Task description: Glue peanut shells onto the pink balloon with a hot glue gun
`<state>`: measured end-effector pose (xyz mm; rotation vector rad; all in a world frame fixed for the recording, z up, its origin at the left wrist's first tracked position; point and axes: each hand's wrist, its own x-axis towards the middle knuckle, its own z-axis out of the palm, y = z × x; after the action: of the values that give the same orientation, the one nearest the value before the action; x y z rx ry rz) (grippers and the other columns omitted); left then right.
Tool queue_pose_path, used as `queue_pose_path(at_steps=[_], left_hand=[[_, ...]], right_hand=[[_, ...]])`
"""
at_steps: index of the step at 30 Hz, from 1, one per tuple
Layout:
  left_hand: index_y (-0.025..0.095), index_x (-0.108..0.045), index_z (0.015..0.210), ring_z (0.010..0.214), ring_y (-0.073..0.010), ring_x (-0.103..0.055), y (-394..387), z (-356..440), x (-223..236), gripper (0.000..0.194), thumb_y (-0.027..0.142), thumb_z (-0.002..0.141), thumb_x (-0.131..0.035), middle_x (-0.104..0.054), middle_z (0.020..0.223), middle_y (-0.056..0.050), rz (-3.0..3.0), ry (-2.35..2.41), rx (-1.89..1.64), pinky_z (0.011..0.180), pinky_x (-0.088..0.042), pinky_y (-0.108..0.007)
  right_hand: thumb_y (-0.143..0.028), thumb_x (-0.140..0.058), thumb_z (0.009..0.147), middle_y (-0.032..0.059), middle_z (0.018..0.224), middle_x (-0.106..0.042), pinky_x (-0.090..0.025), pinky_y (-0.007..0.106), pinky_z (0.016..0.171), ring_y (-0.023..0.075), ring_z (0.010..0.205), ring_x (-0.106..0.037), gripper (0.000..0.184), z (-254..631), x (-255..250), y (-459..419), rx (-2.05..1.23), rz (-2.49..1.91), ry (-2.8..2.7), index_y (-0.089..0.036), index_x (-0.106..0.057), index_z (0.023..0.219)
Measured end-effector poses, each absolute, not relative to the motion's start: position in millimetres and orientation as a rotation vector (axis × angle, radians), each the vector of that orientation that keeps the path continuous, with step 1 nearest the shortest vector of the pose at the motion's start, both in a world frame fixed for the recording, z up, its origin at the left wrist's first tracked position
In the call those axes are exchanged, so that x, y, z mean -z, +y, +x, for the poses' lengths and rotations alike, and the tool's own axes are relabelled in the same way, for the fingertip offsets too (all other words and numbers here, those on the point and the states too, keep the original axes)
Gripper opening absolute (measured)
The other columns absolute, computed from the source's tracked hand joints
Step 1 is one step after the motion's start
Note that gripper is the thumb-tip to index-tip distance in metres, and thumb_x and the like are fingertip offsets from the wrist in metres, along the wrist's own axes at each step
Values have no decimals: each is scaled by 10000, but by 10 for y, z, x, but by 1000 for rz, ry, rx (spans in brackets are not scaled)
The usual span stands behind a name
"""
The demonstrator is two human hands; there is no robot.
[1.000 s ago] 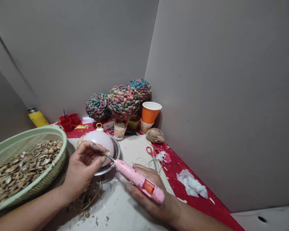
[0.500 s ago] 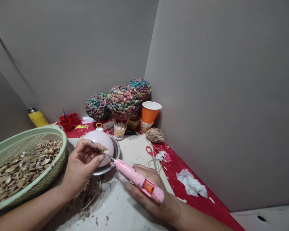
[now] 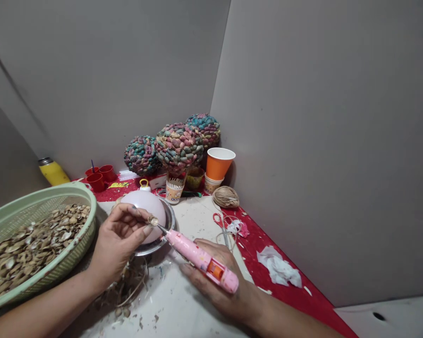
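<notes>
Between thumb and fingertips, my left hand [image 3: 121,234] pinches a small nutshell piece [image 3: 152,220], its hollow side showing. My right hand [image 3: 218,272] is wrapped round a pink glue gun [image 3: 193,251] with an orange switch. The metal tip of the gun is at the shell's edge; I cannot tell whether glue is coming out. Behind my left hand a pale pink balloon [image 3: 148,204] rests in a metal bowl [image 3: 171,220], partly hidden. A green basket [image 3: 88,230] full of shell pieces [image 3: 31,249] stands to the left of that hand.
Several multicoloured shell-covered balls [image 3: 179,145] stand at the back, one above a paper cup [image 3: 174,190]. Near them are an orange cup [image 3: 219,165], red cups [image 3: 96,180], a twine ball [image 3: 226,196] and scissors [image 3: 224,230]. Crumpled tissue [image 3: 278,266] lies right, shell scraps [image 3: 121,293] in front.
The shell piece has turned slightly in my left fingers, showing more of its hollow side. The gun tip stays beside it. The whole view has shifted a little.
</notes>
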<state>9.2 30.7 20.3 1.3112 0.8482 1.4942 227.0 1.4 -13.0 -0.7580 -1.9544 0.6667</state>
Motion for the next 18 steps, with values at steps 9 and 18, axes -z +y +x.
queue_pose_path(at_steps=[9, 18], left_hand=[[213, -609, 904, 852, -86, -693, 308, 75, -186, 270, 110, 756, -810, -718, 912, 29, 1279, 817, -1478, 808, -554, -160], [204, -611, 871, 813, -87, -686, 292, 107, -235, 269, 124, 733, -828, -719, 869, 25, 1251, 845, -1465, 768, -559, -155]], right_hand=[[-310, -504, 961, -23, 673, -425, -353, 292, 592, 139, 610, -429, 287, 2283, 146, 27, -697, -805, -1969, -219, -411, 704], [-316, -518, 957, -5, 672, -475, -404, 299, 604, 143, 612, -451, 275, 2291, 111, 28, -715, -833, -1941, -204, -477, 708]])
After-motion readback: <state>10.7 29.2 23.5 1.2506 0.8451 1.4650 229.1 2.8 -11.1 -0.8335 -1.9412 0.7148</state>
